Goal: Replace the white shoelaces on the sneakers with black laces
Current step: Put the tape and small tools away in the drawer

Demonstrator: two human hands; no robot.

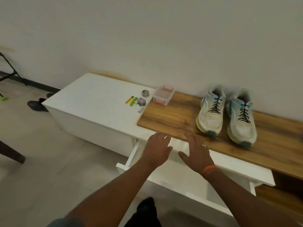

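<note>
Hands, left (pixel 156 149) and right (pixel 196 152), spread flat over the open drawer (pixel 180 176), seemingly holding nothing, sneakers (pixel 226 114) nearby.

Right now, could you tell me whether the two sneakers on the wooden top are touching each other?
Apart. The head view shows a strip of wooden top between the left sneaker and the right sneaker along their whole length.

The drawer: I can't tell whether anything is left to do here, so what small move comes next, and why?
Probably push the drawer shut. Both sneakers already wear black laces, and the left hand and right hand hover open above the pulled-out drawer, holding nothing.
</note>
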